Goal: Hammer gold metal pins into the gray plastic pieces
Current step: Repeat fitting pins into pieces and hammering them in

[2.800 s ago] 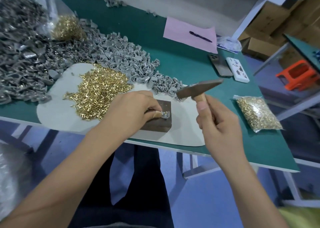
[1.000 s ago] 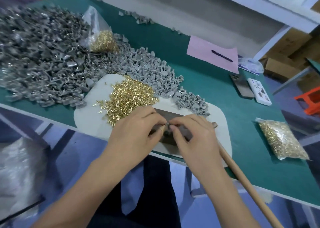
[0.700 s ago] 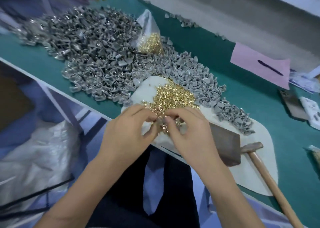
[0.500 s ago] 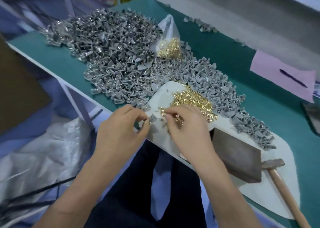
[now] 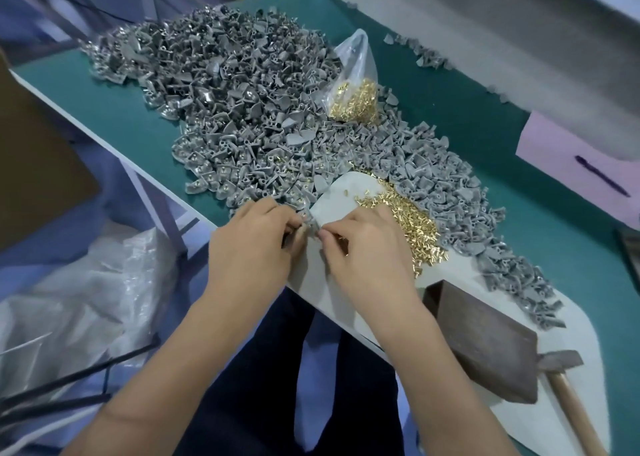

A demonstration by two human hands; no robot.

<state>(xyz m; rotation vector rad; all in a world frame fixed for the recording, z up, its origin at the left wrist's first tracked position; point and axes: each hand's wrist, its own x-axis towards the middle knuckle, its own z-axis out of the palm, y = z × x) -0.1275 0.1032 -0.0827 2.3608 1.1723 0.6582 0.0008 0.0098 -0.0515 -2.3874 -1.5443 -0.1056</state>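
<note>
Pinching one gray plastic piece [image 5: 309, 226] between them, the left hand [image 5: 252, 248] and right hand [image 5: 363, 248] meet beside the gold pins [image 5: 408, 220]; the hammer [image 5: 568, 386] lies near right.

On the green worktop [image 5: 485, 116] lies a white mat [image 5: 450, 282]. At the mat's near left edge the left hand [image 5: 249, 248] and right hand [image 5: 367, 248] meet, fingertips pinching a small gray plastic piece [image 5: 310, 223] between them. A heap of gold pins [image 5: 412, 220] sits on the mat just right of the hands. Further right on the mat are a dark metal block [image 5: 485, 348] and the hammer [image 5: 568, 393], lying unheld.
</note>
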